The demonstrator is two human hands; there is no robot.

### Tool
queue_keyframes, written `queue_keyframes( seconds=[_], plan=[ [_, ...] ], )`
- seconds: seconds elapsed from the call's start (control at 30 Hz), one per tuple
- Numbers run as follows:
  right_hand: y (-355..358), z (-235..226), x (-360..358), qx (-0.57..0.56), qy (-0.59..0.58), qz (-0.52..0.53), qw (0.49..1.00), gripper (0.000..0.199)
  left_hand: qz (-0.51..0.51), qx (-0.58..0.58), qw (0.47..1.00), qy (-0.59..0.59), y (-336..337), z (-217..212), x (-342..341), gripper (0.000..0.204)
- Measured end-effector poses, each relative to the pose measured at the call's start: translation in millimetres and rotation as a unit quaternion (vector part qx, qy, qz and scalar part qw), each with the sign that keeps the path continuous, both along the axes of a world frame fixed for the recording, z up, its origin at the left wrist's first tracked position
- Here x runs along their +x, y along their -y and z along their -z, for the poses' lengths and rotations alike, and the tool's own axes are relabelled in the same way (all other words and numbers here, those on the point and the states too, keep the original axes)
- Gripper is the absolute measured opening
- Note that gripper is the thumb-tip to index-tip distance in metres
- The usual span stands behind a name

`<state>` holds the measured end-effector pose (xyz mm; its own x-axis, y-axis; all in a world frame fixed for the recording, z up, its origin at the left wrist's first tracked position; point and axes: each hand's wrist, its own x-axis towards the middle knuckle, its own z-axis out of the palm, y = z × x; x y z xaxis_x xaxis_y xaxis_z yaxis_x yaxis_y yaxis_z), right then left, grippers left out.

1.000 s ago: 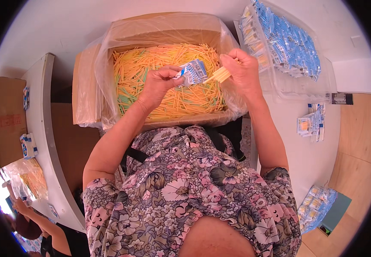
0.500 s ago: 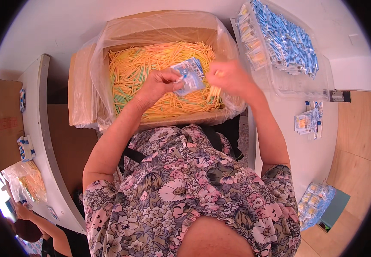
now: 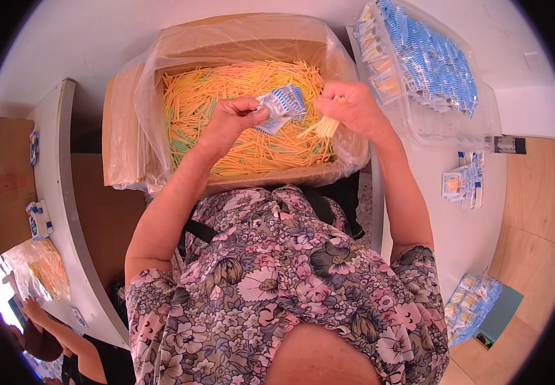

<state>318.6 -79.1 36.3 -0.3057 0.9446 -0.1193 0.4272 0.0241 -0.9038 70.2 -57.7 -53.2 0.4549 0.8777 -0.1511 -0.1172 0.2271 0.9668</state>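
Pinched at one edge by my left hand (image 3: 229,123) is a small clear plastic packet (image 3: 284,106) with blue striped print, held over an open cardboard box (image 3: 245,52). Just to its right, my right hand (image 3: 356,109) is closed around a bunch of thin yellow sticks (image 3: 326,127), their ends poking out below the fingers. A gap separates the bunch from the packet. The box, lined with clear plastic film, holds a heap of loose thin sticks (image 3: 226,149), mostly yellow-orange with some green ones. Whether the packet has anything inside cannot be made out.
A clear plastic bin (image 3: 447,135) full of blue-striped packets (image 3: 428,61) stands at the far right. A few packets (image 3: 460,183) lie on the white table nearby, with a bag of packets (image 3: 473,308) lower down. At left are another cardboard box (image 3: 11,183) and a person's arm (image 3: 75,340).
The packet has turned in my left hand, and its striped end sits slightly higher. My right hand has rolled, and the bunch of sticks shows more. The other person's hand shifted slightly.
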Motion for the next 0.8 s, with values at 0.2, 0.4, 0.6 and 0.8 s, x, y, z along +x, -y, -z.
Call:
queue_keyframes(
  seconds=[0.2, 0.4, 0.6, 0.8],
  plan=[
    [-12, 6, -4, 0.05, 0.033, -0.029, 0.998, 0.02, 0.277, -0.035, 0.96, 0.036, 4, -21, -3, 0.009],
    [-12, 15, -28, 0.04, 0.011, -0.04, 0.998, 0.021, 0.254, -0.018, 0.967, 0.03, 7, -19, 3, 0.007],
    [-2, 22, -42, 0.09, -0.016, 0.033, 0.995, 0.024, 0.209, -0.008, 0.977, 0.043, 9, -17, 6, 0.008],
    [9, 27, -58, 0.2, -0.062, 0.09, 0.974, 0.026, 0.182, -0.038, 0.981, 0.054, 8, -8, 5, 0.013]
  ],
)
